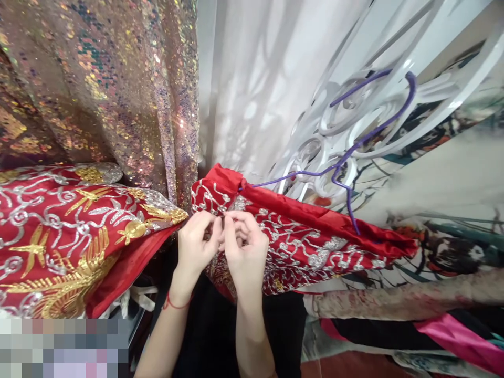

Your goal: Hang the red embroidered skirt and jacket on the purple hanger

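A red embroidered garment (291,231) with silver sequin scrolls hangs in front of me, its smooth red band along the top. A purple wire hanger (346,155) runs into that band, with its hook up at the right. My left hand (197,244) pinches at the garment's edge near its left end, thumb against fingers. Right beside it, my right hand (246,247) is closed in a similar pinch, the fingertips of both almost meeting. The fingers hide the small spot they grip. A red string circles my left wrist.
Another red piece with gold and silver embroidery (79,231) spreads at the left. Behind it falls a sequined curtain (118,94). A white scrollwork frame (354,118) stands at the back right, and folded fabrics (394,304) are stacked below it.
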`<act>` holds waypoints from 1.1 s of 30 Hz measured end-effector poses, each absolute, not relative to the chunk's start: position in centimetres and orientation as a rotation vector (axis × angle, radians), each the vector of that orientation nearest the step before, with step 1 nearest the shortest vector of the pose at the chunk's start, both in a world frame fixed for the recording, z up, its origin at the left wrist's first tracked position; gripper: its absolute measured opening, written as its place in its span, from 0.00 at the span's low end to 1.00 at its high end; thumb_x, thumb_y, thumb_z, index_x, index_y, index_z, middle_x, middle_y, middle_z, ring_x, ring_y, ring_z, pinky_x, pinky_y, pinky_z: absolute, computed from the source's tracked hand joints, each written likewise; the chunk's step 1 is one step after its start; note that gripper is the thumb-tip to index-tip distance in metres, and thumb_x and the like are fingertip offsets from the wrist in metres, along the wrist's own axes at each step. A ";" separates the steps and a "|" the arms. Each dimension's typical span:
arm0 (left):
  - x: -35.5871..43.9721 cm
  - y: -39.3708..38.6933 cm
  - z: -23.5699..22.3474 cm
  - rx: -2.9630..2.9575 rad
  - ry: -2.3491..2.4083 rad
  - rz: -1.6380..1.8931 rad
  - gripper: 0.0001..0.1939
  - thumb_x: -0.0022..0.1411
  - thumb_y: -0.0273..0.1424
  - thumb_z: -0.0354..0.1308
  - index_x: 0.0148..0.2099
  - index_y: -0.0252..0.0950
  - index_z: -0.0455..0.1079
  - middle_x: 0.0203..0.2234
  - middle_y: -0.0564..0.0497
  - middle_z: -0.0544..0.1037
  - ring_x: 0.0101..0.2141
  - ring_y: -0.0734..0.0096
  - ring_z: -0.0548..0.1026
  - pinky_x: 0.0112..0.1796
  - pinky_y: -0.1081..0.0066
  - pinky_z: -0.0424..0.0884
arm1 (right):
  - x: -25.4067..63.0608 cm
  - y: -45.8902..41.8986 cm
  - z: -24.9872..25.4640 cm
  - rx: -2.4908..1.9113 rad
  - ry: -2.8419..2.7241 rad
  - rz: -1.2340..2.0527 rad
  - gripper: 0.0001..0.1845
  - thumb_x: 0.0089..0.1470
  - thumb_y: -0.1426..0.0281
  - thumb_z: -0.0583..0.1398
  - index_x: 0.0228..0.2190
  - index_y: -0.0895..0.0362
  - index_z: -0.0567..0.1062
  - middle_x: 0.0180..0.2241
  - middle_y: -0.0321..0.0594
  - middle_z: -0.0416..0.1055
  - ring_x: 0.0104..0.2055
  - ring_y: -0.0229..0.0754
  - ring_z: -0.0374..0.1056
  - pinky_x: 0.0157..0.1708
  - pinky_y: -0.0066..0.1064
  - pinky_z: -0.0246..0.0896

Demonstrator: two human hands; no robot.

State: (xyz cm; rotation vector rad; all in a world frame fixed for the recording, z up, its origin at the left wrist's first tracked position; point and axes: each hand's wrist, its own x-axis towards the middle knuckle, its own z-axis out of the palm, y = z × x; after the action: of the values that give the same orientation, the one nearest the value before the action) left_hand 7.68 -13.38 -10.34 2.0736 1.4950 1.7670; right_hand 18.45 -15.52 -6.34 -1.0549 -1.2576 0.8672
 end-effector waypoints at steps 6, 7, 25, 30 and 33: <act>8.9 -9.6 -2.8 2.101 1.629 2.085 0.12 0.69 0.37 0.55 0.34 0.37 0.70 0.32 0.49 0.76 0.37 0.66 0.71 0.44 0.65 0.65 | 20.5 -17.7 -7.1 -1.090 -1.398 0.768 0.12 0.65 0.63 0.57 0.33 0.57 0.75 0.20 0.31 0.69 0.19 0.31 0.64 0.19 0.23 0.58; 9.2 -9.0 -2.0 2.137 1.718 1.925 0.15 0.68 0.41 0.56 0.33 0.37 0.71 0.32 0.48 0.77 0.38 0.63 0.72 0.46 0.63 0.64 | 20.7 -18.0 -7.3 -1.078 -1.424 0.761 0.11 0.65 0.64 0.57 0.33 0.57 0.75 0.20 0.32 0.69 0.19 0.31 0.64 0.19 0.22 0.57; 8.3 -9.4 -6.8 1.837 0.784 2.224 0.06 0.59 0.26 0.65 0.33 0.39 0.70 0.31 0.53 0.79 0.42 0.65 0.79 0.52 0.58 0.73 | 21.3 -17.7 -10.7 -0.994 -1.452 0.712 0.08 0.62 0.67 0.59 0.32 0.55 0.77 0.21 0.31 0.71 0.19 0.30 0.60 0.22 0.22 0.58; 8.6 -12.8 -14.2 1.489 0.885 2.257 0.09 0.59 0.25 0.66 0.32 0.38 0.68 0.32 0.53 0.78 0.41 0.69 0.78 0.47 0.65 0.74 | 21.8 -16.7 -11.4 -1.147 -1.362 0.757 0.11 0.64 0.64 0.57 0.33 0.56 0.76 0.24 0.34 0.72 0.22 0.33 0.65 0.21 0.25 0.56; 9.0 -14.8 -17.7 1.336 1.021 2.049 0.11 0.60 0.31 0.67 0.30 0.37 0.67 0.32 0.51 0.78 0.40 0.68 0.78 0.45 0.66 0.75 | 21.4 -15.6 -12.3 -1.124 -1.298 0.836 0.11 0.64 0.62 0.58 0.38 0.55 0.76 0.33 0.39 0.77 0.29 0.36 0.71 0.26 0.26 0.63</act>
State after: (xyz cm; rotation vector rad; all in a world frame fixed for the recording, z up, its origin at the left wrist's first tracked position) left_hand 9.00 -14.81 -17.73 1.3356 1.0214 2.0494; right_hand 21.39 -15.61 -12.34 -1.1244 -1.2976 0.8364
